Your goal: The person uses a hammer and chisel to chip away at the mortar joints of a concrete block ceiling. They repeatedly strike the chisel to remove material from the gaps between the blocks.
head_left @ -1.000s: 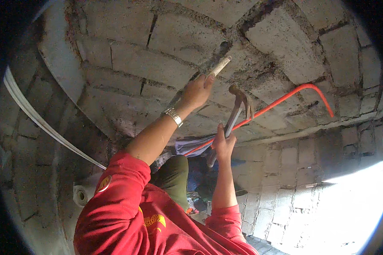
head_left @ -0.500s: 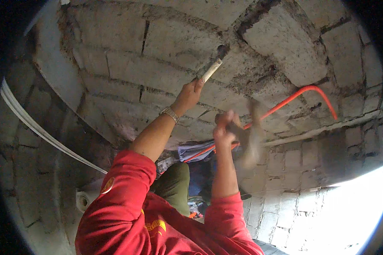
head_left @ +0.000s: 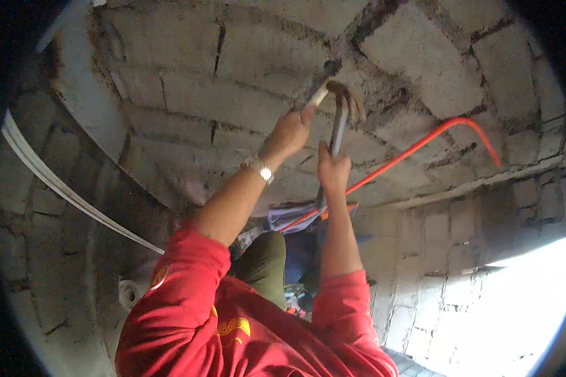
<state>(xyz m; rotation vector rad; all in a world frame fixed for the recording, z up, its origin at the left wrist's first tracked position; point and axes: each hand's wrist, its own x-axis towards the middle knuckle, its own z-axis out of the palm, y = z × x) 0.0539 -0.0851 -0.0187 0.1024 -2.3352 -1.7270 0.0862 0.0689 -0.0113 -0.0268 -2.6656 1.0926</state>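
My left hand point(head_left: 287, 136), with a watch at its wrist, is closed around a short pale rod point(head_left: 319, 95) in front of the block wall point(head_left: 264, 56). The rod's kind is unclear, and its lower end is hidden in my fist. My right hand point(head_left: 333, 168) grips a claw hammer point(head_left: 339, 129) by its grey handle. The hammer's head is at the rod's upper end; whether they touch, I cannot tell. A dark hole point(head_left: 331, 66) shows in the wall just above them.
An orange-red flexible tube point(head_left: 434, 135) bends across the wall at right, passing behind my right forearm. White cables point(head_left: 63, 182) run down the left side. A purplish cloth point(head_left: 289, 218) and clutter lie below my hands. Bright light enters at lower right.
The hammer, blurred and lower right before, has swung up and left to the rod's upper end. My right hand has turned with it. My left hand has shifted slightly up and right.
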